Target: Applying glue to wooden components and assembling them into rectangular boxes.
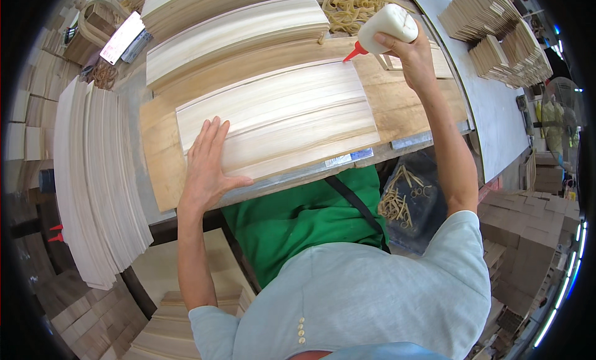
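My right hand (413, 55) grips a white glue bottle (390, 29), tilted so that its red nozzle points down and to the left. The nozzle tip is at the far right corner of a pale, thin wooden panel (279, 118); whether it touches the wood I cannot tell. On the panel's near left corner lies my left hand (210, 158), fingers spread and thumb stretched along the near edge. Beneath the panel is a larger, browner wooden board (162, 189) on the workbench.
Stacks of thin boards stand behind the panel (236, 40) and at the left (102, 180). Rubber bands (351, 9) are heaped at the back. More wooden pieces (481, 15) fill the far right. Below the bench, a bag (413, 205) holds loose bands.
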Demonstrator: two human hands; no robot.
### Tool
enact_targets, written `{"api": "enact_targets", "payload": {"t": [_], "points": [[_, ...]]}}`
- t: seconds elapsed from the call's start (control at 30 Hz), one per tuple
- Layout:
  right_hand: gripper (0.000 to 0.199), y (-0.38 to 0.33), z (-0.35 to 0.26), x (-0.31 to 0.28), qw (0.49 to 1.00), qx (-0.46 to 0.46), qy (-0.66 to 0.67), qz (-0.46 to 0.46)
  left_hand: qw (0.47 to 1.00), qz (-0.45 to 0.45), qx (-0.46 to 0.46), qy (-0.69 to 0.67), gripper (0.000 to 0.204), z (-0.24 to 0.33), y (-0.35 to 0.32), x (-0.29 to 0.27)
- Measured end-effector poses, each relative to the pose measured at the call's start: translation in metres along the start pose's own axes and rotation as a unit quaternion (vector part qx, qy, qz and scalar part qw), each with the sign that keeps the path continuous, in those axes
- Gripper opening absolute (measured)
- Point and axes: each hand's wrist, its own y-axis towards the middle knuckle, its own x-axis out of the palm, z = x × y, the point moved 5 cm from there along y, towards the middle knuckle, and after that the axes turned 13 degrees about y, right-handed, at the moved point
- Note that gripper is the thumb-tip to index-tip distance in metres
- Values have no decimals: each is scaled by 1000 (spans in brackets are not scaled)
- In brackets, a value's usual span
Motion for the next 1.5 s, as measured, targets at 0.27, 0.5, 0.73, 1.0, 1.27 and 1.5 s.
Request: {"api": "enact_targets", "payload": {"t": [0.27,0.5,0.73,1.0,1.27,1.5], "points": [[46,-6,-15,-11,999,-7,13,34,1000,24,10,-12,118,-16,-5,-5],[36,-56,-18,88,966,79,245,-19,995,-28,-64,-71,110,-68,-22,-22],[53,-83,15,231,942,125,296,-98,989,-18,-102,-107,112,-83,-28,-11],[58,-90,22,276,947,115,262,-143,988,-6,-85,-133,112,-83,-28,-11],[64,-95,26,282,952,118,239,-153,987,-1,-84,-139,112,-85,-28,-8],[65,-99,18,275,964,86,198,-158,984,-23,-110,-139,112,-83,-28,-9]]}}
